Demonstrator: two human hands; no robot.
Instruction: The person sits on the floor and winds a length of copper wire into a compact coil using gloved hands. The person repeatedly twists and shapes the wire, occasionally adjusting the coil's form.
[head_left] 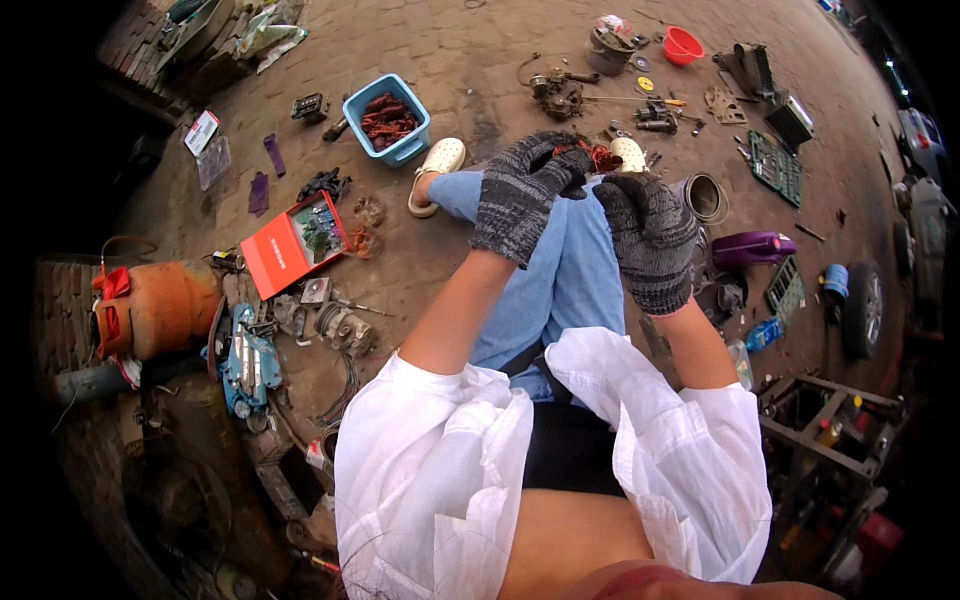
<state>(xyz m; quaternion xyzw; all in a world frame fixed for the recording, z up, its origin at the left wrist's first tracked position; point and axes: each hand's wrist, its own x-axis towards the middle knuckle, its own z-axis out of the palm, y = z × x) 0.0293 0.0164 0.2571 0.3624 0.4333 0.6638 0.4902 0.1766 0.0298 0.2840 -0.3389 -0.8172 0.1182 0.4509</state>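
Both my hands wear grey-black knitted gloves and are held close together above my knees. My left hand has its fingers curled at a tangle of reddish copper wire, part of which shows just beyond the fingertips. My right hand is closed beside it, its fingers bent inward near the wire; whatever they pinch is hidden by the glove. A light blue tub stands on the ground ahead to the left, holding a heap of reddish-brown wire bundles.
An open red box with small parts lies left, near an orange gas cylinder. Greasy machine parts, a red bowl and a green tool case lie ahead right. A purple case and tyre sit right.
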